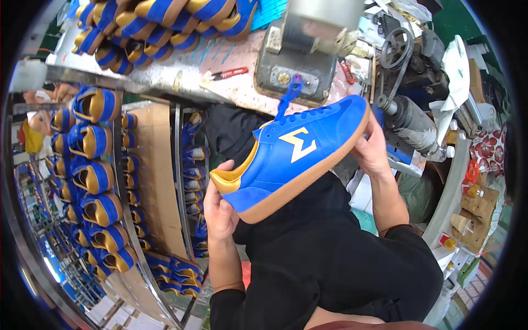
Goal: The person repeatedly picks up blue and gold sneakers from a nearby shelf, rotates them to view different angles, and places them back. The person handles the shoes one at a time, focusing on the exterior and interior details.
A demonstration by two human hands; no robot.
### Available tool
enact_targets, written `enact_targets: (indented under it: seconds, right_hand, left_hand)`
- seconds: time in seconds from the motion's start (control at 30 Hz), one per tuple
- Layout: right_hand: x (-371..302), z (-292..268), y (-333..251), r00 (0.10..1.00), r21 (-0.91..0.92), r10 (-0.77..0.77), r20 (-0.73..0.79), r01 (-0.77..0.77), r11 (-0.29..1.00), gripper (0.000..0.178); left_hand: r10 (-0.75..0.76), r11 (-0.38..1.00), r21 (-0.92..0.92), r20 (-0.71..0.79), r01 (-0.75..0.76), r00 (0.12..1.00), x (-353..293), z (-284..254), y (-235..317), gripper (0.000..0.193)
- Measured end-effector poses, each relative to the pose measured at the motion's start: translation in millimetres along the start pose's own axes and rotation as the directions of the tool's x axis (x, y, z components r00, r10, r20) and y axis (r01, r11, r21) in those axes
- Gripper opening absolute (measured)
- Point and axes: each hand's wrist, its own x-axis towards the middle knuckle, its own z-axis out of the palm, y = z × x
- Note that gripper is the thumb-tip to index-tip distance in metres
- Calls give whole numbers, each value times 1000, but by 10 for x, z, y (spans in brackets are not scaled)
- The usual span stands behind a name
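Observation:
A blue sneaker (pixel 275 154) with a gold lining, a yellow zigzag mark and a tan gum sole is held up in front of me, its side facing up. My left hand (pixel 221 212) grips it at the heel, thumb by the gold collar. Round the toe end is my right hand (pixel 369 144), its fingers partly hidden behind the sole. Blue laces (pixel 291 94) rise from the shoe's throat toward the base of a grey bench machine (pixel 297 71).
A pile of blue and gold shoes (pixel 159 27) lies at the table's far left. Metal racks (pixel 126 220) with many more shoes stand at left. Red-handled snippers (pixel 230 73) lie on the worktable (pixel 187 71). At right is a motor with a belt wheel (pixel 397 49).

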Motion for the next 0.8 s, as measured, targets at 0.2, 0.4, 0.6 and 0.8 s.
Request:
enact_targets:
  seconds: [0.2,0.4,0.6,0.8]
  right_hand:
    - [316,-158,-348,990,4,-100,-96,101,995,88]
    - [491,-243,-506,980,3,-158,-118,160,987,83]
    - [554,-230,-569,977,-10,-142,-156,142,990,78]
    - [538,-204,-631,966,-34,-182,-185,179,983,76]
  left_hand:
    - [63,998,2,66,-63,996,364,456,219,88]
    - [113,983,139,39,-117,993,618,708,343,89]
    - [140,985,104,-13,-138,990,775,811,436,91]
    - [136,980,147,-5,-134,991,886,792,471,90]
